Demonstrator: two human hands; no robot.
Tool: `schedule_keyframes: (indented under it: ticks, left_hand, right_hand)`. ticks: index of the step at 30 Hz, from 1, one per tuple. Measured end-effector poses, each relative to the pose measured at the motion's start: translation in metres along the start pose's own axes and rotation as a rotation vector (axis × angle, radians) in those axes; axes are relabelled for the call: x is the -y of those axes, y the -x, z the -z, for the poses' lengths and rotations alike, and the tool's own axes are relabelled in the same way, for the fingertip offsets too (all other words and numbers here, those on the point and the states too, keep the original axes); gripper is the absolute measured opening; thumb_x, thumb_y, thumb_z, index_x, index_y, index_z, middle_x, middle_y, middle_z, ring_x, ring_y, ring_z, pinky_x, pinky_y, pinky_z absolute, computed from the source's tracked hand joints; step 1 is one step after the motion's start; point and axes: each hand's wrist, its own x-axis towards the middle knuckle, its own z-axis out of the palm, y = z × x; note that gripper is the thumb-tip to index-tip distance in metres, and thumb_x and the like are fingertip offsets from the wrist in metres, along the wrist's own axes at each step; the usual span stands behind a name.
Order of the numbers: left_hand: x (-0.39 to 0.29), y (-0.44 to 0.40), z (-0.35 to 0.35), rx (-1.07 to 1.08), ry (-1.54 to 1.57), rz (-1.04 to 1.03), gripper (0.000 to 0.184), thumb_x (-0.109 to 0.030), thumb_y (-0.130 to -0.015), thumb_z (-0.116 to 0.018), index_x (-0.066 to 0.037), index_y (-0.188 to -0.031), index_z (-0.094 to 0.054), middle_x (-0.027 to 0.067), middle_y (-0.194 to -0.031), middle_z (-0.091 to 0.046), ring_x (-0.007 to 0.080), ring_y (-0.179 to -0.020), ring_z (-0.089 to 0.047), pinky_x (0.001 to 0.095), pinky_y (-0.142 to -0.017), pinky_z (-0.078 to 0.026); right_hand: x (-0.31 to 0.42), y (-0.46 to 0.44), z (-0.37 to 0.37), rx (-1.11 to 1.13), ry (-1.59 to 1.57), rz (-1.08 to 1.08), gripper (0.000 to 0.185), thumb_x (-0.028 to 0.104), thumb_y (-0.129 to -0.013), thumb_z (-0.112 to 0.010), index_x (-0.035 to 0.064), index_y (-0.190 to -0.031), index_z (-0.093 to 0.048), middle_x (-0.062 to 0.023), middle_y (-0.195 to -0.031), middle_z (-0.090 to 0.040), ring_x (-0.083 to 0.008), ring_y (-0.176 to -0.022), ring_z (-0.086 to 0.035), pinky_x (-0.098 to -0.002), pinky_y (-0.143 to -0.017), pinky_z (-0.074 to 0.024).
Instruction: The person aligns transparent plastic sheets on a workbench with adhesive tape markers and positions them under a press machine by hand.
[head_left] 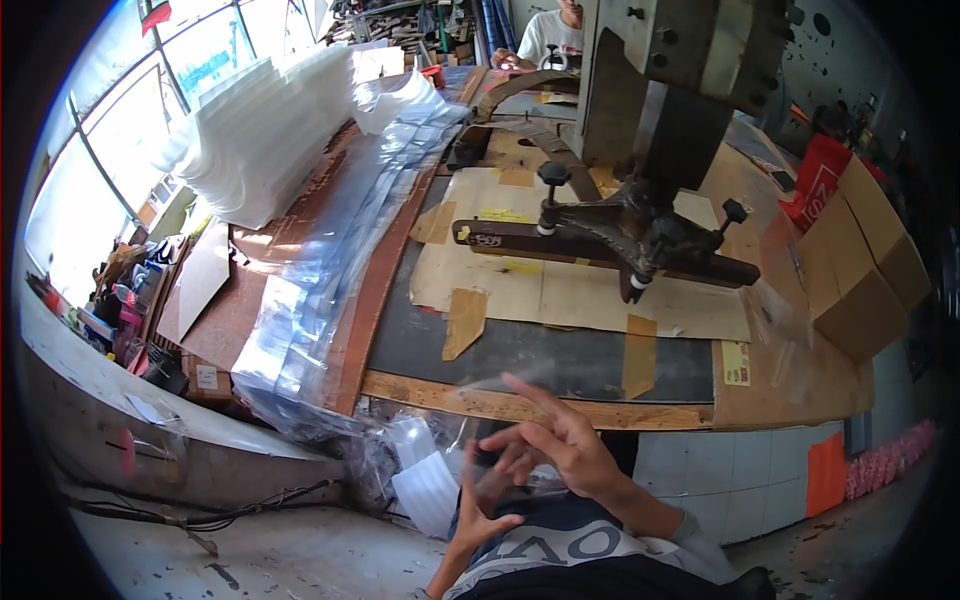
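Observation:
Both hands are in front of my body, just below the wooden front edge (540, 405) of the worktable. My left hand (482, 510) is smeared by motion; its thumb stands apart from its raised fingers. To its right and a little higher is my right hand (565, 452), with the index finger stretched out and the other fingers spread. A faint see-through streak shows near the fingertips; I cannot make out whether it is clear film. Beyond them, brown cardboard (590, 300) is taped to the dark tabletop, under a press head with a long metal bar (610, 252) and black knobs.
Clear plastic sheets (330, 270) run along the table's left side, beside a tall stack of white foam sheets (270, 130). An open cardboard box (865, 260) and a red bag (815, 180) stand at right. Another person (550, 40) is at the far end.

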Motion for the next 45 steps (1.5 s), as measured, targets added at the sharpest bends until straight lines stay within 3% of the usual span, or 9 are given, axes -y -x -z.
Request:
schedule_keyframes:
  ticks: [6, 11, 14, 18, 22, 25, 28, 34, 45]
  left_hand:
    - [-0.014, 0.021, 0.080, 0.145, -0.480, 0.311, 0.067, -0.004, -0.077, -0.076, -0.004, -0.137, -0.045, 0.0102, -0.094, -0.070, 0.0159, -0.092, -0.065, 0.0293, -0.086, -0.048]
    - [-0.129, -0.011, 0.123, -0.168, -0.626, -0.103, 0.064, 0.002, -0.081, -0.069, -0.001, -0.135, -0.036, 0.0113, -0.080, -0.068, 0.0178, -0.080, -0.067, 0.0298, -0.076, -0.052]
    - [-0.204, -0.080, 0.147, -0.276, -0.874, -0.226, 0.069, -0.001, -0.088, -0.061, -0.009, -0.146, -0.025, 0.0087, -0.084, -0.066, 0.0115, -0.074, -0.063, 0.0234, -0.064, -0.050]
    - [-0.255, -0.165, 0.207, -0.366, -1.227, -0.204, 0.062, -0.007, -0.089, -0.061, -0.009, -0.143, -0.031, 0.0099, -0.081, -0.066, 0.0119, -0.067, -0.062, 0.0237, -0.058, -0.048]
    - [-0.253, -0.166, 0.196, -0.772, -2.143, -0.256, 0.063, -0.019, -0.087, -0.066, -0.008, -0.141, -0.036, 0.0188, -0.115, -0.059, 0.0309, -0.098, -0.061, 0.0420, -0.084, -0.048]
    - [-0.208, -0.138, 0.137, -0.691, -2.018, -0.469, 0.060, -0.020, -0.085, -0.066, -0.010, -0.139, -0.042, 0.0199, -0.136, -0.042, 0.0368, -0.124, -0.043, 0.0484, -0.101, -0.036]
    - [-0.128, -0.104, 0.077, -0.458, -1.752, -0.696, 0.049, -0.016, -0.081, -0.069, -0.011, -0.128, -0.056, 0.0184, -0.139, -0.043, 0.0349, -0.127, -0.044, 0.0483, -0.104, -0.034]
    - [0.030, -0.089, 0.026, -0.344, -1.472, -0.878, 0.031, -0.030, -0.097, -0.046, -0.008, -0.114, -0.059, 0.0219, -0.133, -0.051, 0.0381, -0.127, -0.047, 0.0575, -0.110, -0.025]
    - [0.031, -0.115, 0.017, -0.329, -1.748, -1.058, 0.053, -0.045, -0.099, -0.024, -0.020, -0.082, -0.067, 0.0106, -0.134, -0.054, 0.0350, -0.143, -0.019, 0.0646, -0.110, 0.011]
  right_hand:
    - [0.083, -0.173, -0.078, 0.134, 0.029, 0.313, 0.056, 0.015, -0.101, -0.039, 0.0098, -0.151, -0.013, -0.0185, -0.110, -0.065, -0.0180, -0.079, -0.066, -0.0276, -0.058, -0.0546]
    - [0.217, -0.396, -0.065, -0.062, 0.311, 0.536, 0.057, 0.024, -0.100, -0.044, 0.0095, -0.149, -0.018, -0.0169, -0.119, -0.062, -0.0264, -0.092, -0.066, -0.0363, -0.074, -0.0577]
    - [0.253, -0.543, 0.002, -0.375, 1.282, 0.333, 0.084, 0.052, -0.088, -0.058, -0.0009, -0.146, -0.026, -0.0224, -0.144, -0.039, -0.0283, -0.119, -0.054, -0.0372, -0.084, -0.0527]
    - [0.211, -0.343, -0.042, 0.127, 1.233, 0.351, 0.060, 0.047, -0.095, -0.052, 0.0096, -0.140, -0.042, -0.0170, -0.115, -0.061, -0.0243, -0.101, -0.063, -0.0351, -0.081, -0.0526]
    - [0.155, -0.190, -0.012, 0.635, 1.401, 0.231, 0.050, 0.039, -0.094, -0.054, 0.0045, -0.131, -0.052, -0.0131, -0.125, -0.059, -0.0280, -0.110, -0.060, -0.0371, -0.091, -0.0484]
    - [0.103, -0.076, 0.045, 1.084, 1.338, 0.069, 0.060, 0.039, -0.092, -0.056, 0.0079, -0.140, -0.038, -0.0207, -0.130, -0.051, -0.0345, -0.115, -0.055, -0.0423, -0.097, -0.0458]
    - [0.055, 0.016, 0.082, 0.742, 1.059, 0.074, 0.050, 0.032, -0.092, -0.059, 0.0056, -0.133, -0.049, -0.0185, -0.123, -0.057, -0.0328, -0.106, -0.061, -0.0365, -0.087, -0.0516]
    - [-0.026, 0.090, 0.077, -1.014, 0.864, 0.266, 0.037, 0.026, -0.092, -0.060, 0.0039, -0.122, -0.060, -0.0183, -0.129, -0.055, -0.0286, -0.110, -0.060, -0.0332, -0.088, -0.0488]
    - [-0.081, 0.125, 0.109, -1.195, 1.710, 0.252, 0.059, 0.063, -0.093, -0.036, 0.0213, -0.129, -0.058, -0.0102, -0.147, -0.040, -0.0348, -0.137, -0.031, -0.0675, -0.108, -0.0016]
